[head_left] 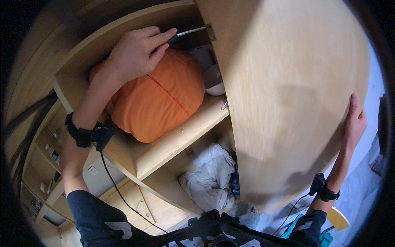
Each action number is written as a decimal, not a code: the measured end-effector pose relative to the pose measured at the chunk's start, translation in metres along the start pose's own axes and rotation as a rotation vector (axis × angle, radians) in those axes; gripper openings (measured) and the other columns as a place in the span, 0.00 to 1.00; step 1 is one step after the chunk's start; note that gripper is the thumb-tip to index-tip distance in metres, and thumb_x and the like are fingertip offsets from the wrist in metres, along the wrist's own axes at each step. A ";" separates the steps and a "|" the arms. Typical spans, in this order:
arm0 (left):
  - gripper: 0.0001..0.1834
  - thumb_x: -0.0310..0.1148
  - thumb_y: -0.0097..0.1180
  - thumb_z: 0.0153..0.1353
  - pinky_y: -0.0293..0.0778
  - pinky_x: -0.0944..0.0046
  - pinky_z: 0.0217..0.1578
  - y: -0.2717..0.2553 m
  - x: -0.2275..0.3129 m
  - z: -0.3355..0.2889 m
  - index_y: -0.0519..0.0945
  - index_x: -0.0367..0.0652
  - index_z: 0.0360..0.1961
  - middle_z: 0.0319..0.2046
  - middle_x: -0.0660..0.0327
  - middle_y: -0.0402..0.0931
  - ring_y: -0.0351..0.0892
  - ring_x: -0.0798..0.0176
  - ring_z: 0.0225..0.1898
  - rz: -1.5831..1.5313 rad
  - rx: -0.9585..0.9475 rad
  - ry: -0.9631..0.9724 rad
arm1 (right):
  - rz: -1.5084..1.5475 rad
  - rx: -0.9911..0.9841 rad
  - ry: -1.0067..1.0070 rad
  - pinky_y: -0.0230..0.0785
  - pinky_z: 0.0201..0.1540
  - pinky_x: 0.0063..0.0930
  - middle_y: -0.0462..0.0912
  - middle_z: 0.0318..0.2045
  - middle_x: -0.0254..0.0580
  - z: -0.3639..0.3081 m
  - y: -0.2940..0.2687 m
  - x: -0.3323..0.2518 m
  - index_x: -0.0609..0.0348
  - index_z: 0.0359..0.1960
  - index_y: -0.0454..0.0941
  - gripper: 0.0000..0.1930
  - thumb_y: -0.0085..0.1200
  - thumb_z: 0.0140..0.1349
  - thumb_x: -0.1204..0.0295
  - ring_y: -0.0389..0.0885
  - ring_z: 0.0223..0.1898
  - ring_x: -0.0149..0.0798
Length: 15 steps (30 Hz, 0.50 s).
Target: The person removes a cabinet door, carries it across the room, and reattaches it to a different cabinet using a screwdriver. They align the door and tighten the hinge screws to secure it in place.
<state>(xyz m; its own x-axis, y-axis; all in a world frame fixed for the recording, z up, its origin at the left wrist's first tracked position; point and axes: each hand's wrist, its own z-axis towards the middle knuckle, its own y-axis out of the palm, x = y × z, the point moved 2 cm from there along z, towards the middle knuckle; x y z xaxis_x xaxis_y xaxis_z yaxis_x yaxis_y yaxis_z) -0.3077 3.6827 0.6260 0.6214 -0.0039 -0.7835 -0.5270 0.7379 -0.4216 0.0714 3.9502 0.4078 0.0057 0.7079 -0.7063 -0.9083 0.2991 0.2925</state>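
Observation:
My left hand (142, 51) is closed round the dark green handle of a screwdriver (190, 31). Its metal shaft points right, and the tip reaches a small dark hinge (210, 32) at the inner edge of a wooden cabinet door (288, 103). Whether the tip sits in a screw is too small to tell. On the door's outer edge, at the right, rests my right hand (355, 123), its thumb on the near face and its other fingers curled behind. Just below my left hand, an orange fabric bundle (160, 103) fills the upper shelf compartment.
Beside the bundle stands a white bowl-like thing (214, 82). In the lower compartment lies a crumpled white cloth (210, 173), with a dark blue item (235, 181) next to it. A wooden shelf board (181, 144) divides the two. Cables hang from both wrist bands.

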 end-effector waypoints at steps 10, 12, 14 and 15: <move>0.19 0.27 0.57 0.53 0.76 0.57 0.35 -0.031 -0.005 0.029 0.79 0.43 0.48 0.35 0.58 0.79 0.80 0.53 0.35 -0.021 -0.141 0.065 | -0.005 0.001 0.018 0.67 0.47 0.23 0.83 0.39 0.40 0.000 0.000 -0.002 0.69 0.45 0.80 0.26 0.57 0.63 0.52 0.76 0.40 0.29; 0.18 0.27 0.57 0.53 0.75 0.61 0.34 -0.028 -0.011 0.025 0.79 0.42 0.47 0.35 0.62 0.79 0.80 0.58 0.34 -0.254 -0.044 -0.101 | 0.004 0.005 -0.002 0.67 0.46 0.22 0.83 0.39 0.40 0.001 0.001 -0.003 0.69 0.45 0.80 0.27 0.57 0.63 0.52 0.76 0.40 0.29; 0.16 0.28 0.57 0.55 0.74 0.65 0.32 -0.023 -0.017 0.020 0.80 0.41 0.46 0.34 0.65 0.79 0.78 0.64 0.33 -0.556 0.001 -0.380 | -0.031 0.005 -0.012 0.67 0.46 0.22 0.83 0.39 0.40 0.002 0.000 -0.003 0.69 0.45 0.80 0.27 0.57 0.63 0.51 0.76 0.40 0.29; 0.15 0.31 0.58 0.56 0.73 0.68 0.31 -0.022 -0.020 0.016 0.80 0.41 0.46 0.33 0.64 0.78 0.75 0.67 0.31 -0.722 0.019 -0.475 | -0.019 -0.004 -0.004 0.67 0.46 0.22 0.83 0.38 0.40 0.001 0.000 -0.003 0.69 0.45 0.80 0.27 0.57 0.63 0.51 0.76 0.39 0.28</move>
<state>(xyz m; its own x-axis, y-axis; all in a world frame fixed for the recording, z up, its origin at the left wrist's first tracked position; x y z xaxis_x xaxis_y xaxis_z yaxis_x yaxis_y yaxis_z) -0.2990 3.6777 0.6584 0.9792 -0.1964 -0.0512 0.0971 0.6748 -0.7316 0.0718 3.9488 0.4110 0.0246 0.7044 -0.7094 -0.9097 0.3101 0.2763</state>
